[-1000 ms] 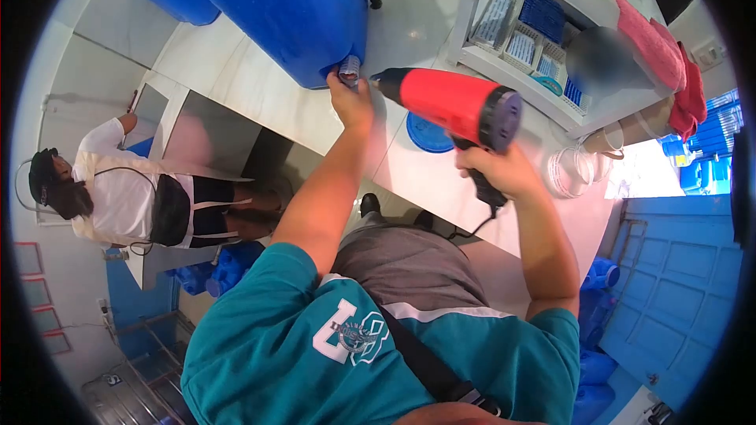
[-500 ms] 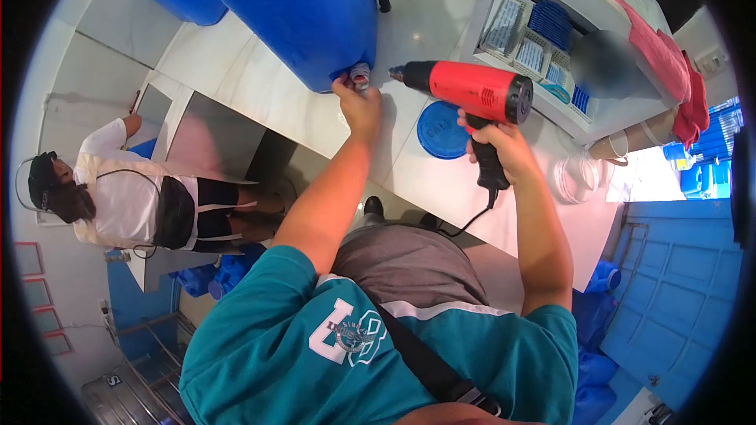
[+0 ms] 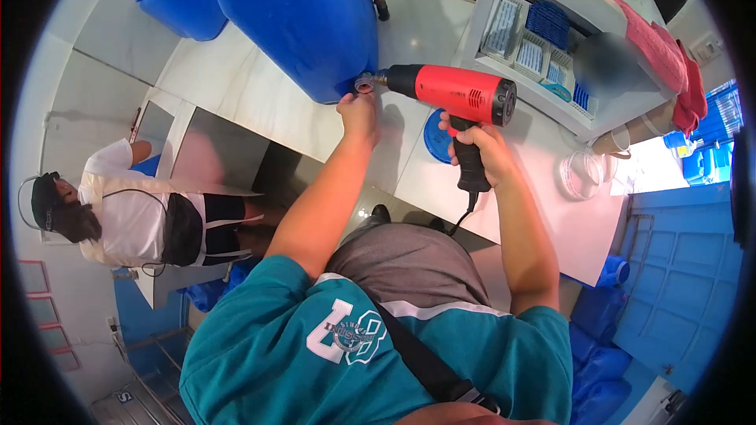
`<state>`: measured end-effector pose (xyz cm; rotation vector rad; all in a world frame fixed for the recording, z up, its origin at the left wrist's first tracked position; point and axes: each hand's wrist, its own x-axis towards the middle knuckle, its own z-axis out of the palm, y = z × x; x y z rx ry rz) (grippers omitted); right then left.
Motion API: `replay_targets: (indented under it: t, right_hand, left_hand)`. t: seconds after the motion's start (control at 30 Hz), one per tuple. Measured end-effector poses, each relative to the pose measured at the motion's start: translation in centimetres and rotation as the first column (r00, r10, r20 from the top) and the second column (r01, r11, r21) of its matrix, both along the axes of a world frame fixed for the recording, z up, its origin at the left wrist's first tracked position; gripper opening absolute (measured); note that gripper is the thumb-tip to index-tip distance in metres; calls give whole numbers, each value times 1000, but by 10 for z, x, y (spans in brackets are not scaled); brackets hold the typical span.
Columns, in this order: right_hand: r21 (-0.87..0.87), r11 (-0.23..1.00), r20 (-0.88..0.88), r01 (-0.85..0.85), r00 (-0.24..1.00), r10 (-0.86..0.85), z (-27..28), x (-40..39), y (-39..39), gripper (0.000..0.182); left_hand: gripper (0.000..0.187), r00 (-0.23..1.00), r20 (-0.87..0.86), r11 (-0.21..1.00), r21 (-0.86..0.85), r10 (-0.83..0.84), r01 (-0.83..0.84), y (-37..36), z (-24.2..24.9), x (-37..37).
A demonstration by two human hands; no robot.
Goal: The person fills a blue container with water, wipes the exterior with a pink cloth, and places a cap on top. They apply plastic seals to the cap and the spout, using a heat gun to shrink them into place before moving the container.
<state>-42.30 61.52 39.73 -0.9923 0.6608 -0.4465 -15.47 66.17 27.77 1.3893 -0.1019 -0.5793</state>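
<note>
A red and black heat gun [image 3: 461, 93] is in my right hand [image 3: 488, 151], the fingers wrapped round its black handle. Its metal nozzle points left, right beside the small spout [image 3: 364, 83] low on a large blue plastic water jug [image 3: 303, 24]. My left hand [image 3: 360, 116] is closed at that spout, with the fingertips against its underside. Some clear film seems to surround the spout, though it is too small to be sure. Partly behind the heat gun lies a round blue lid [image 3: 438, 140] on the white counter [image 3: 405, 149].
Another blue jug [image 3: 185, 0] stands at the back left. On the right, a white shelf unit [image 3: 504, 55] holds small baskets, with red cloths [image 3: 657, 55] hanging over it. A clear roll [image 3: 581, 175] sits nearby. Another person [image 3: 138, 212] stands at the left.
The heat gun has moved left and slightly down, bringing its nozzle to the spout. My left hand has shifted slightly down and now sits below the spout.
</note>
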Motion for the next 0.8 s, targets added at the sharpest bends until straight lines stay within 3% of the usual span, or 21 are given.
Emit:
replay_targets:
  t: [0.07,0.1,0.17,0.23,0.3,0.37,0.43,0.5,0.53,0.6,0.67,0.7,0.73,0.8]
  right_hand:
    - [-8,1000,-19,24,1000,-24,3,5,-2,55]
    - [-16,1000,-19,25,1000,-25,2,5,-2,55]
    - [25,998,4,50,999,-51,-3,-2,-2,48]
    - [-2,998,51,64,997,-64,4,-12,9,58]
    - [-64,995,158,71,986,-60,14,-30,17,70]
    - [-195,974,303,117,951,-53,42,-46,22,74]
    - [-356,900,415,253,905,-90,76,-59,16,75]
    - [-510,772,427,379,891,-155,124,-59,3,75]
    - [-594,695,395,405,900,-186,156,-56,-9,74]
    - [-658,598,310,458,888,-340,198,-51,-44,64]
    - [-825,492,-3,277,869,-494,238,-53,-85,45]
    - [-890,427,-115,163,823,-556,251,-47,-105,42]
    - [-929,368,-214,37,758,-616,263,-38,-122,39]
    - [-969,186,-246,-161,648,-721,275,-25,-151,37]
  left_hand:
    - [24,853,-479,895,-444,-206,-34,0,-20,25]
    - [24,853,-478,892,-451,-210,-33,1,-9,21]
    - [27,750,-637,835,-502,-180,-226,12,26,3]
    - [25,773,-576,869,-491,-267,-66,22,20,6]
    - [23,907,-408,986,-159,-107,45,43,44,-1]
    - [25,997,61,956,-289,-42,58,69,49,21]
    - [28,886,462,924,-359,52,133,81,102,73]
    - [31,730,652,862,-472,202,183,73,153,139]
    - [43,706,672,912,-400,224,91,64,178,173]
    - [65,643,763,730,-479,71,488,39,232,212]
    - [93,475,863,619,-282,-170,733,21,273,218]
    - [124,435,845,666,-133,-310,734,22,289,204]
    - [141,328,832,705,101,-447,702,23,296,209]
    - [142,212,829,627,200,-518,753,25,306,211]
